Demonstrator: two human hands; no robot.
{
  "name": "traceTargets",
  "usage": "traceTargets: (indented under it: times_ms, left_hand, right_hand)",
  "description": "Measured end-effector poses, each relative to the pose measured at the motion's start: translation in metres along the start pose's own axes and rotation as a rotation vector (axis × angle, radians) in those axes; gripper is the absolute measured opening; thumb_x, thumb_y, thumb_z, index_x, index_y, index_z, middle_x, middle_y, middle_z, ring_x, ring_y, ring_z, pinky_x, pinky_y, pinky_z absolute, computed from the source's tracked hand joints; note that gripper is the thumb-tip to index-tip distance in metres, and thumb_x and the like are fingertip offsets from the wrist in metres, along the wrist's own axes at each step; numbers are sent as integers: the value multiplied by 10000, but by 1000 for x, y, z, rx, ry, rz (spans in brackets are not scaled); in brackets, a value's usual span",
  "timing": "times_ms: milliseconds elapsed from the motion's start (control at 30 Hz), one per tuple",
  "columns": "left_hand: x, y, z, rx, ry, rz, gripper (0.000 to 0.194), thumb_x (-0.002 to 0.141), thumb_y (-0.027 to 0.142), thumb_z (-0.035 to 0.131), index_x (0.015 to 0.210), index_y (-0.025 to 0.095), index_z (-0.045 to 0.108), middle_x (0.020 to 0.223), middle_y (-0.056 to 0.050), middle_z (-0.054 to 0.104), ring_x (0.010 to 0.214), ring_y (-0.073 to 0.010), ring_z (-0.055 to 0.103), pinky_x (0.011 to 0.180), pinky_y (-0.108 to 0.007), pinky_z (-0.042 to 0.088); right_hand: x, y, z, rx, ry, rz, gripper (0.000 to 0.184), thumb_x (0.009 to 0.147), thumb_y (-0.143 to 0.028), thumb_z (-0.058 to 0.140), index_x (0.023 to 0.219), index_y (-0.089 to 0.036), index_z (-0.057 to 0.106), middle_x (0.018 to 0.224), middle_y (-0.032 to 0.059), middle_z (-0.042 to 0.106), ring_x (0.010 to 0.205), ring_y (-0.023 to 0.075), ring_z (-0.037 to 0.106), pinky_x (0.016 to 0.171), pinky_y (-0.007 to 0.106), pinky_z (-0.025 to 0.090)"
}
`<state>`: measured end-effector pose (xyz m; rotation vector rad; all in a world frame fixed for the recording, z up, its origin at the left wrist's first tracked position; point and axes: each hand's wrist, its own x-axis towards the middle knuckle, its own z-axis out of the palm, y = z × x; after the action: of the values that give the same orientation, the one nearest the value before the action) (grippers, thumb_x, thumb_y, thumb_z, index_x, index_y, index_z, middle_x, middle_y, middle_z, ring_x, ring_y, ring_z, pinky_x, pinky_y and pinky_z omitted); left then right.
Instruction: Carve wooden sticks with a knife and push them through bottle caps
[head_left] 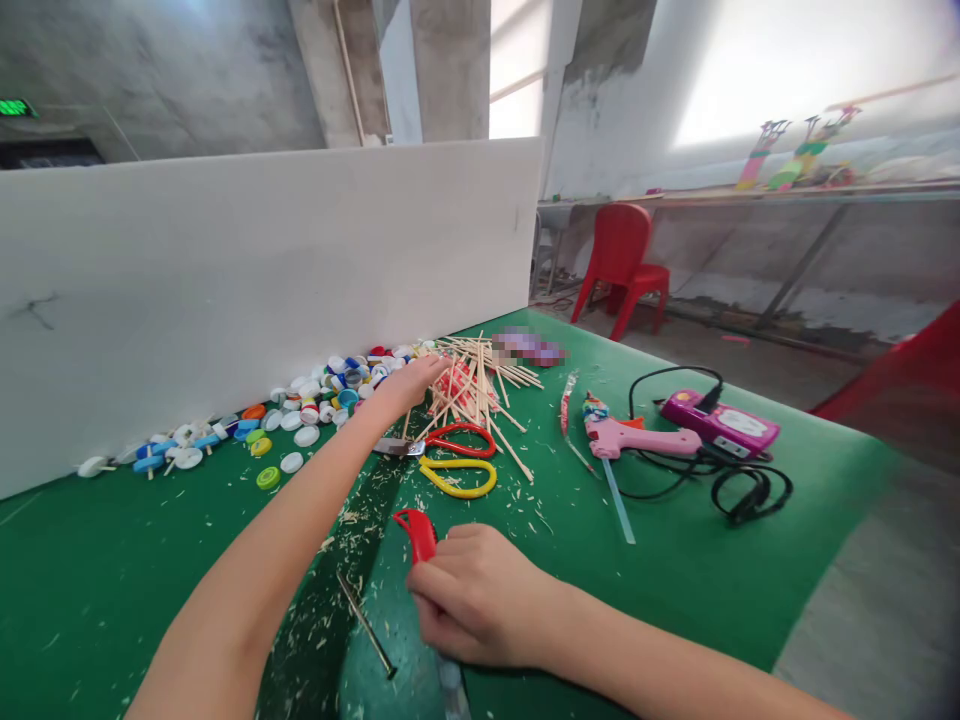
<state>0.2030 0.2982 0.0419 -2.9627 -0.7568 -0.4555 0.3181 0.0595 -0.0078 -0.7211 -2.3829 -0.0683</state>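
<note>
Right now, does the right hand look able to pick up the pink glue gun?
Probably not: the right hand is closed on a red tool, though nothing seems to block the way to the pink glue gun.

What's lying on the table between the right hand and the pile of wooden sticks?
In the head view, scissors with one red and one yellow handle lie between the right hand and the wooden sticks, with pale shavings scattered nearby.

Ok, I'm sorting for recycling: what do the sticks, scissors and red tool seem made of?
Sticks: probably bare wood, pale tan and matt.
Scissors: metal-looking blades, grey with a sheen; handles likely plastic, smooth, evenly red and yellow.
Red tool in the right hand: likely plastic, smooth and slightly glossy; the hand hides part of it.
</note>
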Motion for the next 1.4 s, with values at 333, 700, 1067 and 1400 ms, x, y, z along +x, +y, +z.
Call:
traceTargets:
  times_ms: [333,700,1067,1400]
  left_hand:
    - [-52,38,-122,-120,698,-308,123,906,153,488,991,170,575,1026,-75,629,941,-139,600,839,-278,518]
    - [-217,172,-123,-878,574,-824,43,867,235,561,892,203,576,888,-49,619,727,-127,679,731,-273,611]
    - [-273,171,-105,-982,639,-908,20,883,208,520,890,208,539,834,-25,600,690,-110,675,729,-282,616]
    - [-287,168,-85,-925,776,-835,36,896,240,508,926,220,505,803,-10,611,671,-97,637,705,-267,597]
  right_hand:
    - [11,6,-12,-86,-219,150,209,922,-263,396,851,-170,569,647,-11,550,586,78,440,602,256,247]
    - [7,-51,-37,-309,-494,506,478,899,-599,491,924,-135,606,762,80,635,601,171,560,519,267,226]
    - [33,-8,-40,-294,-670,5,653,788,15,397,1366,-254,535,1438,79,420,1260,266,443,983,417,432]
    - [34,-19,-31,-386,-497,-364,238,893,-209,488,1086,-128,602,1215,102,573,1153,242,479,1085,430,307]
